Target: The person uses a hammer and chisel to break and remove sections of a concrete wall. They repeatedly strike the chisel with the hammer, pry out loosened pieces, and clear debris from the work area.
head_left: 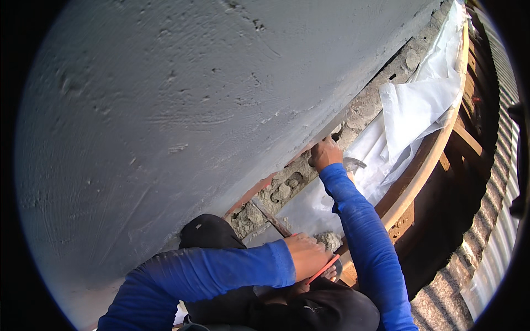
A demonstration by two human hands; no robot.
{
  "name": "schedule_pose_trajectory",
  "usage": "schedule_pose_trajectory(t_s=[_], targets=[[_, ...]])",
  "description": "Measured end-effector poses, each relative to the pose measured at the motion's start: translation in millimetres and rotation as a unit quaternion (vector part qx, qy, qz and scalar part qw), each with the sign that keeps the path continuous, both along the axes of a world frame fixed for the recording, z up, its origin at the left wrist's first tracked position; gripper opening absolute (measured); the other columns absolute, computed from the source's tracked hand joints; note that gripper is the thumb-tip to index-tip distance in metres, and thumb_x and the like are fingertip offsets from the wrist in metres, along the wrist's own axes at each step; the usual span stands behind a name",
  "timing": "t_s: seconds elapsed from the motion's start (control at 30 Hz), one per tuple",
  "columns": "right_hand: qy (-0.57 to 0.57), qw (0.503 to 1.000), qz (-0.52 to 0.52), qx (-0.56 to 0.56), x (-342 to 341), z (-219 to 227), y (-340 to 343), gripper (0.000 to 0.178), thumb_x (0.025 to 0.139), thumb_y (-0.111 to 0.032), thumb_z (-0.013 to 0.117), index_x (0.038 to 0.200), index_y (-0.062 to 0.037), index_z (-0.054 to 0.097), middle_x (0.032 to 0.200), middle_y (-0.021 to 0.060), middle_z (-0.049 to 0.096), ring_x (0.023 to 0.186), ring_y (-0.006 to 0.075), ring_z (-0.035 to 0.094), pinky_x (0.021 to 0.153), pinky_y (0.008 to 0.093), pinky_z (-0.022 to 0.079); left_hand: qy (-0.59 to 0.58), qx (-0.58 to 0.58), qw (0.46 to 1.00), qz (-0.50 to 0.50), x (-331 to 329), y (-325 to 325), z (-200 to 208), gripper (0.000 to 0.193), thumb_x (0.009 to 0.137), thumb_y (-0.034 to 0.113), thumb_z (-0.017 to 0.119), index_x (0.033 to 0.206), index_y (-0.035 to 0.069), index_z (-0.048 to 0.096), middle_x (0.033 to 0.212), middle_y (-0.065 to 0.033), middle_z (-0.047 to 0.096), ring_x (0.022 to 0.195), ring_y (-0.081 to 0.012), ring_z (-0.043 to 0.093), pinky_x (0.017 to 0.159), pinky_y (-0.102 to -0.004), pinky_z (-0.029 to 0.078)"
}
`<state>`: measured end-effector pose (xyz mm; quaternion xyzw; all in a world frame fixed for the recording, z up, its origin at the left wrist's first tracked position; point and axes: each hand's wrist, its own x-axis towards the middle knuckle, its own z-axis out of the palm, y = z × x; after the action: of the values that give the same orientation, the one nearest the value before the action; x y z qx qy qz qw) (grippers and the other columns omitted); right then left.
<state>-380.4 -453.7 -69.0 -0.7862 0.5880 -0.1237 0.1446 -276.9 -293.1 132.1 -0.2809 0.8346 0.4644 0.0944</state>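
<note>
My left hand [308, 256] is closed around a flat metal chisel [270, 217], whose tip points up and left at the broken mortar [248, 219] along the wall's foot. A thin orange-red stick [323, 269] shows beside this hand; I cannot tell its kind or whether the hand holds it. Farther up, my right hand [327, 153] is curled against the rough gap under the wall. Its fingertips are hidden, and so is whatever they may grip. The curved metal head of a claw hammer [354, 163] shows beside my right wrist, over the white plastic sheet.
A grey plastered wall [165, 121] fills the left. White plastic sheeting [417, 105] lies crumpled along a curved wooden board [422, 190]. Beyond are timber pieces [466, 138], a dark gap and corrugated metal sheets [475, 243]. A concrete lump [330, 241] sits near my left hand.
</note>
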Motion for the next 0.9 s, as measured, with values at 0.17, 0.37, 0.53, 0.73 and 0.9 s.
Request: schedule_pose_trajectory(t_s=[0.17, 0.37, 0.53, 0.73, 0.9], targets=[[-0.21, 0.977, -0.047, -0.002, -23.5, 11.0, 8.6, 0.027, 0.09, -0.024, 0.058, 0.1, 0.0003, 0.061, 0.085, 0.0221, 0.062, 0.08, 0.0387, 0.063, 0.067, 0.047, 0.049, 0.003, 0.008, 1.0, 0.003, 1.9, -1.0, 0.3, 0.05, 0.076, 0.044, 0.068, 0.102, 0.003, 0.055, 0.094, -0.0142, 0.063, 0.096, -0.0305, 0.062, 0.086, -0.0418, 0.046], [-0.203, 0.971, -0.05, 0.114, -38.0, 15.1, 59.6, 0.028, 0.088, -0.018, 0.061, 0.111, -0.0014, 0.061, 0.093, 0.0239, 0.063, 0.085, 0.0394, 0.062, 0.072, 0.0438, 0.05, -0.008, -0.006, 1.0, 0.01, 0.3, -0.1, 1.1, 0.035, 0.083, 0.034, 0.062, 0.099, 0.004, 0.055, 0.094, -0.0139, 0.063, 0.094, -0.0309, 0.063, 0.084, -0.0413, 0.046], [-0.133, 0.99, -0.03, 0.039, -33.7, 16.8, 60.9, 0.03, 0.09, -0.022, 0.058, 0.116, -0.0067, 0.056, 0.095, 0.0215, 0.06, 0.083, 0.0411, 0.062, 0.071, 0.0474, 0.051, -0.003, -0.018, 1.0, -0.001, -1.4, 1.0, 3.5, 0.024, 0.086, 0.025, 0.057, 0.098, 0.004, 0.055, 0.093, -0.0142, 0.064, 0.093, -0.0309, 0.064, 0.084, -0.0408, 0.047], [-0.01, 0.988, -0.061, 0.145, -29.0, 11.7, 49.6, 0.035, 0.087, -0.027, 0.06, 0.118, -0.0104, 0.058, 0.104, 0.0193, 0.061, 0.09, 0.0407, 0.063, 0.076, 0.0487, 0.051, -0.013, -0.01, 1.0, 0.0, -0.2, 0.5, 5.3, 0.025, 0.085, 0.026, 0.058, 0.096, 0.004, 0.056, 0.093, -0.0139, 0.064, 0.094, -0.0305, 0.064, 0.084, -0.0409, 0.047], [-0.022, 0.988, -0.039, 0.147, -35.4, 4.2, 47.2, 0.028, 0.085, -0.025, 0.062, 0.105, -0.0064, 0.065, 0.1, 0.0188, 0.063, 0.087, 0.0393, 0.063, 0.075, 0.0466, 0.051, 0.005, -0.029, 1.0, 0.002, -0.8, 4.0, 0.8, 0.026, 0.085, 0.026, 0.059, 0.098, 0.004, 0.055, 0.092, -0.014, 0.064, 0.094, -0.0306, 0.064, 0.084, -0.0407, 0.047]])
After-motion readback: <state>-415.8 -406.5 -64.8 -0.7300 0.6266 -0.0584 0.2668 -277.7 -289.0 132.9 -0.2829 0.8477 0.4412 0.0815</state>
